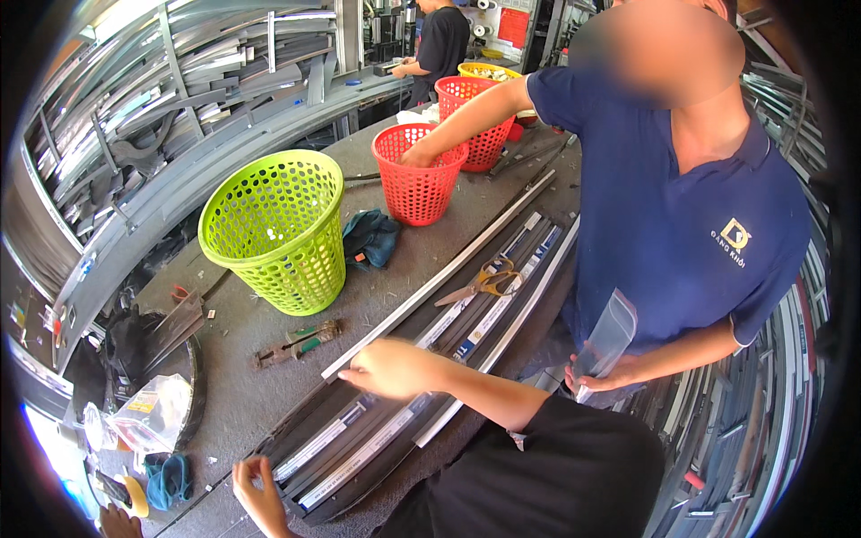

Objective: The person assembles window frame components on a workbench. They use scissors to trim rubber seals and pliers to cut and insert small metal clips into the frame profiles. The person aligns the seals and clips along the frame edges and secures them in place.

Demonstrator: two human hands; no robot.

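My right hand (392,368) reaches across long dark profile strips with white labels (336,480). It is smeared by motion beside the near end of a pale bar (439,276), and its grip is unclear. At the strips' near end my left hand (258,495) has its fingers bent and apart, with nothing seen in them. Scissors with yellow handles (493,280) lie on the strips farther along. A co-worker in a navy shirt (691,206) has one hand in a red perforated basket (420,184) and holds a clear plastic bag (608,336) in the other.
A green basket (273,224), a dark blue cloth (370,238) and green-handled pliers (299,343) rest on the grey table (233,368). Racks of metal profiles (161,99) line the left. Another person (439,45) stands at the back; a partial hand (118,522) shows lower left.
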